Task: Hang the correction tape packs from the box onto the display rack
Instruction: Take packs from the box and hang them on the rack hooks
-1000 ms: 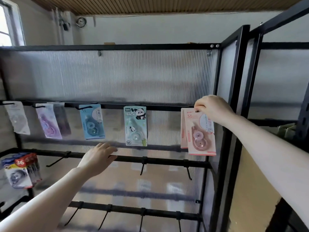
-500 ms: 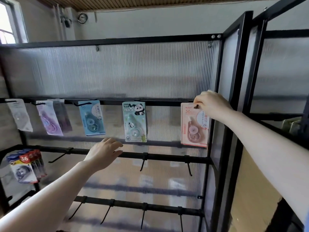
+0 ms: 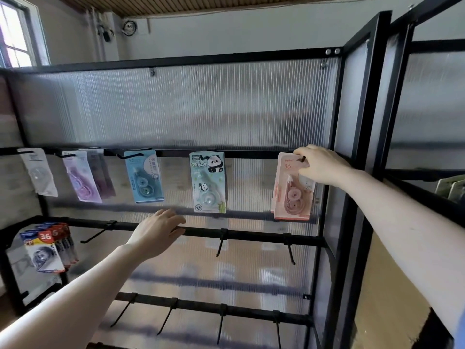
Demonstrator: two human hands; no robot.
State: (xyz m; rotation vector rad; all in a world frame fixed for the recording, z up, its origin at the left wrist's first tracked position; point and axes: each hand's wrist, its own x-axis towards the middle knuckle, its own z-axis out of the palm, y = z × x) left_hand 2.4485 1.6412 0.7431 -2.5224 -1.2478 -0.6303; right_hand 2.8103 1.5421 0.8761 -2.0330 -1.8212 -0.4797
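My right hand (image 3: pixel 320 163) pinches the top of a pink correction tape pack (image 3: pixel 292 195) at the right end of the top rail of the black display rack (image 3: pixel 251 153). The hook tip shows at the pack's hanging hole. Another pink pack hangs just behind it. My left hand (image 3: pixel 157 231) rests with relaxed fingers on the middle rail (image 3: pixel 251 238) and holds nothing. Hanging along the top rail are a panda pack (image 3: pixel 208 182), a blue pack (image 3: pixel 143 176), purple packs (image 3: pixel 83 177) and a white pack (image 3: pixel 37 172). The box is out of view.
A bunch of packs marked 36 (image 3: pixel 47 248) hangs at the far left of the middle rail. Bare hooks stick out of the middle rail (image 3: pixel 290 253) and the bottom rail (image 3: pixel 221 323). A second black rack frame (image 3: pixel 397 122) stands to the right.
My right hand has slid the pink pack back along the hook towards the rail, so it hangs straighter. My left hand has stayed on the middle rail.
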